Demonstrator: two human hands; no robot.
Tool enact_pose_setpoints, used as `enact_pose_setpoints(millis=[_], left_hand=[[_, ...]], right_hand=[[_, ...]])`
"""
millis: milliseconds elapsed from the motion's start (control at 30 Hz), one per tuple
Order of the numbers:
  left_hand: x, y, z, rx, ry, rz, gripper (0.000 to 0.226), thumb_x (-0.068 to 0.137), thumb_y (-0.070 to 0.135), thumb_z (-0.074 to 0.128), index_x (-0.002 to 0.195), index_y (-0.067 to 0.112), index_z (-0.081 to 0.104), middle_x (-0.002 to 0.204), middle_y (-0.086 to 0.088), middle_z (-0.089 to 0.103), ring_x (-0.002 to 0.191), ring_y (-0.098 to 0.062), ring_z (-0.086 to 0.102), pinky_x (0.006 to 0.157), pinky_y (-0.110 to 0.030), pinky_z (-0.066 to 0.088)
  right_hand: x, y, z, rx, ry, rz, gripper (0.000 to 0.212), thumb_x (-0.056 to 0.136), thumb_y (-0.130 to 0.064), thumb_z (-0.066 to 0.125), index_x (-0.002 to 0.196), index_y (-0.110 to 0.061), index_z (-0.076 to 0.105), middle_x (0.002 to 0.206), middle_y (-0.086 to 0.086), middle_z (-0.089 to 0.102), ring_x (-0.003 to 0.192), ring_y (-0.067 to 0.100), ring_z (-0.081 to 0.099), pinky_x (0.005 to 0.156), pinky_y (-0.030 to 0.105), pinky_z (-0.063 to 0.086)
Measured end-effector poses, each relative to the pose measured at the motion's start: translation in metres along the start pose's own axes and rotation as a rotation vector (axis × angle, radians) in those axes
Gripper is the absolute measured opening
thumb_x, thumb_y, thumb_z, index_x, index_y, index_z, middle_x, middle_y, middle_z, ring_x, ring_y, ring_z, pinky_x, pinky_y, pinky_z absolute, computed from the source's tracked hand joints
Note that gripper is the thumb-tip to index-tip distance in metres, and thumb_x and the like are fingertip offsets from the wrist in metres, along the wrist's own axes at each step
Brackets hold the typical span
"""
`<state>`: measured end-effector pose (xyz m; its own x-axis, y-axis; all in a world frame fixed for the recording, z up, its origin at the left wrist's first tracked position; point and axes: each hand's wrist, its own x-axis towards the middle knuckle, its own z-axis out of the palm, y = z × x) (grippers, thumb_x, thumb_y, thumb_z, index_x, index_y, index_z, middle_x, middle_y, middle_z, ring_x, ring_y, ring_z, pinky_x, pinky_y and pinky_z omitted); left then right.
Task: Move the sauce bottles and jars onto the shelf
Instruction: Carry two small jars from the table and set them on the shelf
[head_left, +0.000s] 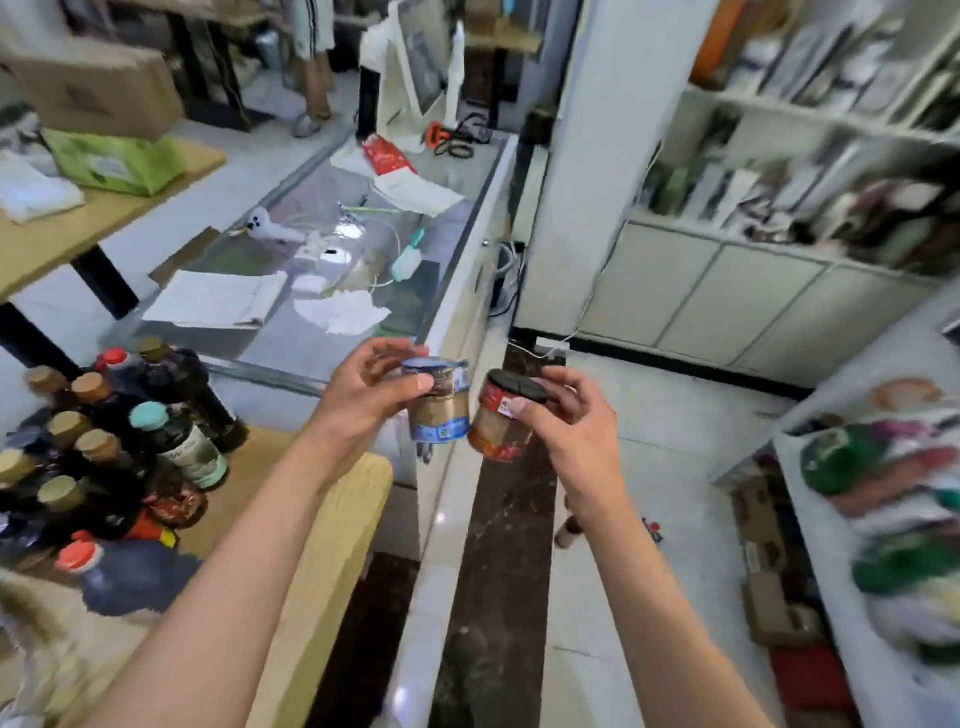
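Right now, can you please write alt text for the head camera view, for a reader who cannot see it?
A person holds two sauce jars above the floor: the left hand grips a blue-labelled jar, the right hand a red-labelled jar with a black lid. Many sauce bottles stand on a wooden table at left; blurred white shelves are at right.

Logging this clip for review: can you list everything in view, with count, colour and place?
Jar: one, blue lid and label, held in left hand.
Jar: one, black lid, red label, held in right hand.
Bottles: a dozen or so, mostly dark, clustered on wooden table at left.
Glass counter: one, ahead, strewn with papers.
Cardboard box: one, brown, far left.
Shelves: white, upper right, blurred goods.
Left hand: grips blue jar.
Right hand: grips red jar.
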<state>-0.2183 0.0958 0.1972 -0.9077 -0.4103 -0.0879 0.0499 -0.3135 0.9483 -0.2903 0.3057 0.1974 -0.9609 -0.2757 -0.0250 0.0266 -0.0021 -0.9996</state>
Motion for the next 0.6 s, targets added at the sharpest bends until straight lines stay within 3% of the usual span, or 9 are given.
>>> enact_pose_setpoints(millis=[67, 200, 367, 467, 533, 600], left_hand=[[-0.001, 0.006, 0.054, -0.026, -0.065, 0.014, 0.058, 0.052, 0.016, 0.081, 0.104, 0.014, 0.056, 0.115, -0.012, 0.066, 0.092, -0.017, 0.067, 0.071, -0.025, 0.057], [-0.008, 0.004, 0.171, -0.052, -0.191, 0.042, 0.060, 0.051, 0.022, 0.081, 0.106, 0.016, 0.057, 0.103, -0.012, 0.065, 0.086, -0.019, 0.064, 0.067, -0.024, 0.056], [-0.033, -0.009, 0.323, -0.038, -0.362, 0.063, 0.050, 0.068, 0.011, 0.073, 0.117, 0.011, 0.060, 0.100, -0.004, 0.068, 0.087, -0.016, 0.067, 0.068, -0.026, 0.058], [-0.052, -0.026, 0.408, -0.041, -0.460, 0.062, 0.042, 0.071, 0.012, 0.075, 0.112, 0.012, 0.065, 0.105, -0.010, 0.068, 0.090, -0.020, 0.066, 0.071, -0.029, 0.058], [-0.063, -0.040, 0.455, -0.047, -0.495, 0.058, 0.026, 0.081, 0.004, 0.069, 0.106, 0.013, 0.067, 0.103, -0.009, 0.069, 0.090, -0.022, 0.066, 0.068, -0.028, 0.058], [-0.076, -0.053, 0.502, -0.065, -0.531, 0.052, 0.023, 0.087, -0.002, 0.060, 0.103, 0.013, 0.067, 0.101, -0.008, 0.069, 0.088, -0.022, 0.066, 0.067, -0.028, 0.058]], right_hand=[[-0.006, -0.021, -0.043, -0.002, 0.044, -0.058, 0.051, 0.072, -0.014, 0.084, 0.116, -0.017, 0.060, 0.110, 0.000, 0.070, 0.099, 0.006, 0.068, 0.076, 0.015, 0.052], [-0.021, -0.060, -0.142, -0.007, 0.197, -0.164, 0.042, 0.076, -0.010, 0.083, 0.111, -0.017, 0.060, 0.108, -0.001, 0.070, 0.090, 0.003, 0.067, 0.071, 0.014, 0.051], [-0.051, -0.095, -0.277, -0.038, 0.395, -0.265, 0.034, 0.077, -0.011, 0.081, 0.102, -0.023, 0.062, 0.100, -0.004, 0.070, 0.085, -0.001, 0.067, 0.073, 0.017, 0.054], [-0.073, -0.104, -0.356, -0.060, 0.491, -0.311, 0.030, 0.079, -0.010, 0.079, 0.104, -0.019, 0.064, 0.099, -0.004, 0.071, 0.086, 0.001, 0.067, 0.073, 0.018, 0.055], [-0.085, -0.106, -0.401, -0.089, 0.542, -0.311, 0.028, 0.080, -0.014, 0.079, 0.104, -0.023, 0.065, 0.098, -0.007, 0.071, 0.089, 0.001, 0.067, 0.074, 0.020, 0.056], [-0.097, -0.109, -0.444, -0.078, 0.597, -0.308, 0.027, 0.081, -0.017, 0.079, 0.102, -0.027, 0.065, 0.098, -0.007, 0.071, 0.092, 0.006, 0.069, 0.074, 0.025, 0.058]])
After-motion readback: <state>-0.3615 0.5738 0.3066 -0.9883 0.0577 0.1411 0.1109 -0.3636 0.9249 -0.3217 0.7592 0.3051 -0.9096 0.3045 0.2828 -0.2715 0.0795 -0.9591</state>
